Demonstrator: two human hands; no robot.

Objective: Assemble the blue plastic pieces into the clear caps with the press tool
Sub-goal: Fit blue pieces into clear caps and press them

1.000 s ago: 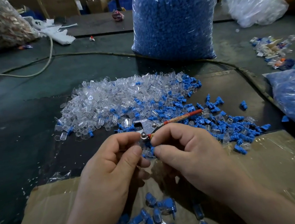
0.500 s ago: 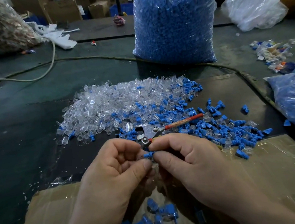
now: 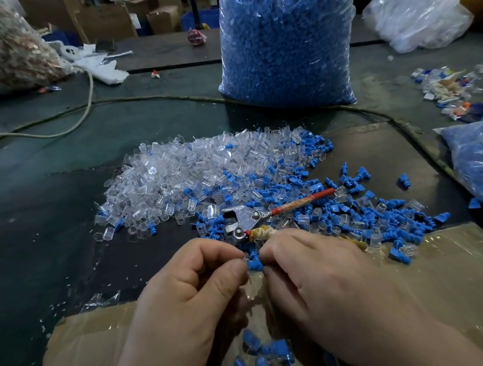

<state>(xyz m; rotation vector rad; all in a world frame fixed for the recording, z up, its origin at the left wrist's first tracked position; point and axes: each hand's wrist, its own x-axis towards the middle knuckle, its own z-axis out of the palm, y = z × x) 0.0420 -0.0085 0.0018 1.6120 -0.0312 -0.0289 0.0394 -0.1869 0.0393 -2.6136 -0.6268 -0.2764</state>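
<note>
A small ribbed blue piece [image 3: 254, 264] is pinched at either end by the curled fingers of the left hand [image 3: 190, 285] and right hand [image 3: 314, 275], above the taped cardboard [image 3: 458, 267] at the table's near edge. The press tool [image 3: 249, 219], steel-headed with one red handle, is seen just beyond the hands, its cord-wrapped handle passing under the right hand. Clear caps [image 3: 193, 172] and loose blue pieces [image 3: 381, 218] are heaped mid-table.

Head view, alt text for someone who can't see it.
The left hand and right hand pinch a blue plastic piece between them. Beyond are the press tool, a pile of clear caps and a bag of blue pieces.
</note>
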